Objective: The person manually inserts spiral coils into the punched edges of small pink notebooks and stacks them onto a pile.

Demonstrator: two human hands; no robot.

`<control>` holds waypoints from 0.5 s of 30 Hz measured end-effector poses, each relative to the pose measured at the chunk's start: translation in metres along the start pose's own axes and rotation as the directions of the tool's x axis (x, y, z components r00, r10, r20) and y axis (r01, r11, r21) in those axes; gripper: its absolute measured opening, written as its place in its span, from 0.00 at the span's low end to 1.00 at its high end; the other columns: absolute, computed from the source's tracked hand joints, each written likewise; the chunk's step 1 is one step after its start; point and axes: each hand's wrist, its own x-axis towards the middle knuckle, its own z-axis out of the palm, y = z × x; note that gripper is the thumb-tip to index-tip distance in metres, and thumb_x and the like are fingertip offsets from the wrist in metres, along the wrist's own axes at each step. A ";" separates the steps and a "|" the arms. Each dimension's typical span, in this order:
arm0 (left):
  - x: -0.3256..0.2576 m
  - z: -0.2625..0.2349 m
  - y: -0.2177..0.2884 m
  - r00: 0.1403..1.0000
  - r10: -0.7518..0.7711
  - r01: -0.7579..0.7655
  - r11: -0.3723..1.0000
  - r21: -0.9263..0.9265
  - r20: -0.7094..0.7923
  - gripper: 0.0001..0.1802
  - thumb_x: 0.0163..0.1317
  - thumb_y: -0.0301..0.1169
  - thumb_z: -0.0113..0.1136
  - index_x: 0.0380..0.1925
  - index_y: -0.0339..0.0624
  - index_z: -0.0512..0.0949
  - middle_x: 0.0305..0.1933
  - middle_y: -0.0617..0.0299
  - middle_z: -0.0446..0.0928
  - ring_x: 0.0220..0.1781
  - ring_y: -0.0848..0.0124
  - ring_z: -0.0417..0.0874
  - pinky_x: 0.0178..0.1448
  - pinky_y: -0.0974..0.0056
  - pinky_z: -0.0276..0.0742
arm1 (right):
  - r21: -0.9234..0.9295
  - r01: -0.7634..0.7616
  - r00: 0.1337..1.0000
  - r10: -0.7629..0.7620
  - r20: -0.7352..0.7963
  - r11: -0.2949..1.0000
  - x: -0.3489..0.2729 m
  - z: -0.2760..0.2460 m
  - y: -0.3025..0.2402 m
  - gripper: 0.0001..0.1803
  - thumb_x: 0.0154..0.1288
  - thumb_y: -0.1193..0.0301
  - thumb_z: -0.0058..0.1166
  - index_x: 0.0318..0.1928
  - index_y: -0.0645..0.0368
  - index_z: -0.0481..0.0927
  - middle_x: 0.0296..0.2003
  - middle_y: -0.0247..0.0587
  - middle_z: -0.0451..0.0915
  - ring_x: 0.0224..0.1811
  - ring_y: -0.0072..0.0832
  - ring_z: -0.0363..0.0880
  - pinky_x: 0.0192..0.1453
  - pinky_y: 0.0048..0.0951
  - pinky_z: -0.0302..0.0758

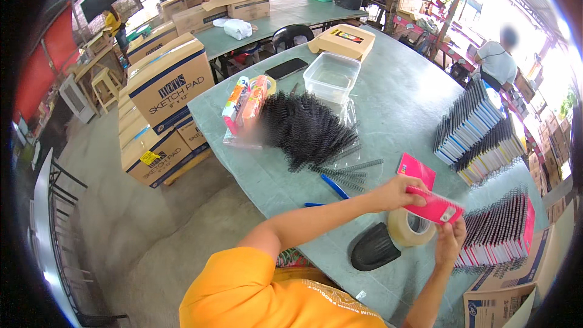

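Note:
Both hands are closed on a small pink notebook (432, 208), held tilted above the table. My left hand (401, 193) grips its upper left end, and my right hand (450, 238) pinches the lower right edge. Just behind it, another pink notebook or cover (418, 170) lies on the table. Below the held notebook is a wide roll of clear tape (405, 232), beside a dark, rounded object (375, 248) whose kind I cannot make out. To the left lies a blue-handled tool (334, 186), near loose black spiral coils (352, 175).
A big heap of black coils (306, 130) covers mid-table, near a clear plastic tub (331, 76) and a phone (286, 68). Spiral notebooks stand in rows at right (495, 231) and far right (470, 124). Cartons (170, 85) are stacked left. Other people work in the background.

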 end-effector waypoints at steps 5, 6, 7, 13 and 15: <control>0.001 0.028 -0.013 0.997 0.075 -0.073 0.977 0.199 -0.001 0.20 0.47 0.30 0.67 0.42 0.39 0.77 0.36 0.58 0.81 0.39 0.74 0.79 0.46 0.65 0.73 | -0.460 -0.022 1.000 0.009 -0.029 0.887 -0.013 -0.039 0.014 0.22 0.58 0.69 0.59 0.50 0.65 0.69 0.41 0.37 0.75 0.41 0.24 0.74 0.51 0.26 0.70; 0.000 0.028 -0.021 0.999 0.050 -0.045 0.974 0.220 -0.017 0.20 0.46 0.30 0.67 0.42 0.38 0.77 0.35 0.58 0.81 0.38 0.74 0.79 0.46 0.65 0.73 | -0.398 -0.078 0.989 0.020 -0.148 0.914 -0.017 -0.021 0.024 0.22 0.57 0.70 0.61 0.48 0.64 0.69 0.39 0.35 0.74 0.41 0.23 0.72 0.50 0.24 0.69; -0.002 0.028 -0.029 0.999 0.026 -0.017 0.971 0.240 -0.034 0.21 0.46 0.30 0.67 0.42 0.38 0.77 0.35 0.58 0.81 0.38 0.74 0.79 0.45 0.64 0.73 | -0.436 -0.049 0.990 -0.014 -0.139 0.899 -0.016 -0.021 0.029 0.22 0.57 0.69 0.61 0.49 0.63 0.69 0.40 0.35 0.74 0.41 0.22 0.72 0.49 0.23 0.69; -0.006 0.029 -0.033 0.995 0.091 -0.066 0.904 0.423 -0.039 0.17 0.47 0.31 0.64 0.38 0.36 0.77 0.36 0.52 0.79 0.38 0.60 0.81 0.45 0.61 0.74 | -0.921 0.379 0.871 -0.369 0.323 0.090 -0.005 0.039 -0.014 0.25 0.51 0.69 0.62 0.48 0.65 0.70 0.43 0.50 0.73 0.48 0.43 0.72 0.60 0.41 0.64; -0.006 0.012 -0.039 0.971 0.203 -0.235 0.719 0.654 0.126 0.14 0.48 0.30 0.62 0.35 0.36 0.77 0.36 0.51 0.77 0.40 0.56 0.79 0.45 0.59 0.74 | -0.922 0.388 0.904 -0.193 0.381 -0.001 -0.003 0.045 -0.010 0.20 0.48 0.70 0.60 0.44 0.62 0.74 0.38 0.49 0.75 0.43 0.47 0.73 0.53 0.44 0.65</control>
